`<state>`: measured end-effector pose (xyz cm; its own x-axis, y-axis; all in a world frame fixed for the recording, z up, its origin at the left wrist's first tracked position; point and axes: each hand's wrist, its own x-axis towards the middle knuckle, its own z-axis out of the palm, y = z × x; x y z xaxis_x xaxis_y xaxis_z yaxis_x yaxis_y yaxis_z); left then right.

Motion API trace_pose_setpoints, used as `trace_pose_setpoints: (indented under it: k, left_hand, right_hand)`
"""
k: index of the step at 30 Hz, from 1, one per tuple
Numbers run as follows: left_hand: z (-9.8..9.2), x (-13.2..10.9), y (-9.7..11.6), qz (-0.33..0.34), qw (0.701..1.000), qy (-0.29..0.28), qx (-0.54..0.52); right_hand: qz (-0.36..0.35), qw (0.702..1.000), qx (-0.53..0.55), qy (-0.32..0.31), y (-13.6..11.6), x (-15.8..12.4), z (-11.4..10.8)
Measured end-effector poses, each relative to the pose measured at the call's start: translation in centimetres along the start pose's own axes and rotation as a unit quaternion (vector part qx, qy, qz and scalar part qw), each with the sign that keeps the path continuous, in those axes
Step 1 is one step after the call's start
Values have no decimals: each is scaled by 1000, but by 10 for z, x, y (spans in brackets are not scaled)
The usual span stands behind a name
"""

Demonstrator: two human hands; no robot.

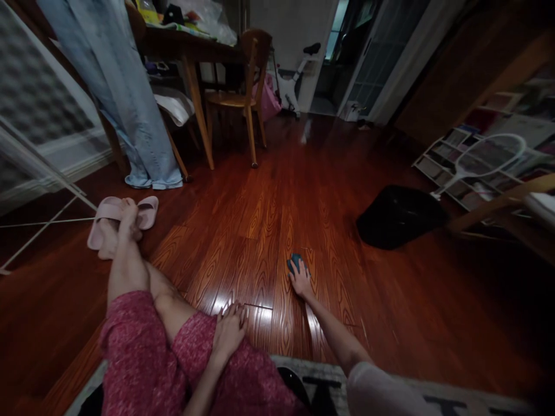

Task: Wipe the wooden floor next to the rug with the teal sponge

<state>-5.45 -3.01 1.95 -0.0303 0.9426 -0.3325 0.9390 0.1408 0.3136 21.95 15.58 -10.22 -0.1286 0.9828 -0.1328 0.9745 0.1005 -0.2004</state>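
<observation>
I sit on the floor with my legs crossed in red patterned trousers (143, 346). My left hand (229, 329) rests flat on my knee, fingers stretched out and holding nothing. My right hand (300, 282) reaches forward on the wooden floor (260, 231), its fingers laid over a small blue-green object (295, 263) that I cannot make out. My feet lie by pink slippers (130, 216) at the left.
A wooden table (191, 52) and chair (243, 92) stand at the back with jeans (125, 98) hanging beside them. A black bag (399, 215) lies on the floor at the right, near a racket-shaped swatter (485, 159) and low shelves (459, 173). A rug edge (312, 375) lies under me.
</observation>
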Motion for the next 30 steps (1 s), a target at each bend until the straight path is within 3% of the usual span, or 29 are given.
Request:
trace_pose_setpoints:
  k: [6,11,15,19,24,27,30]
  left_hand:
    - [-5,-1,1,-8,1000,-7,17]
    - [-12,-4,3,-16,999,-7,39]
    - [-14,-6,2,-19,999,6,39]
    - [-15,-9,0,-19,999,12,33]
    - [-21,-14,2,-24,999,31,38]
    - [-22,-16,3,-25,998,42,41]
    - [-20,-16,2,-26,998,47,42]
  right_hand:
    - [-39,995,36,79,9,-125,37]
    - [-64,992,54,99,16,-179,52]
    - [-89,990,55,89,21,-171,46]
    - [-138,985,60,81,28,-129,28]
    - [-85,991,63,82,27,-91,11]
    - [-59,992,63,91,24,-100,19]
    - [-59,991,65,102,27,-129,40]
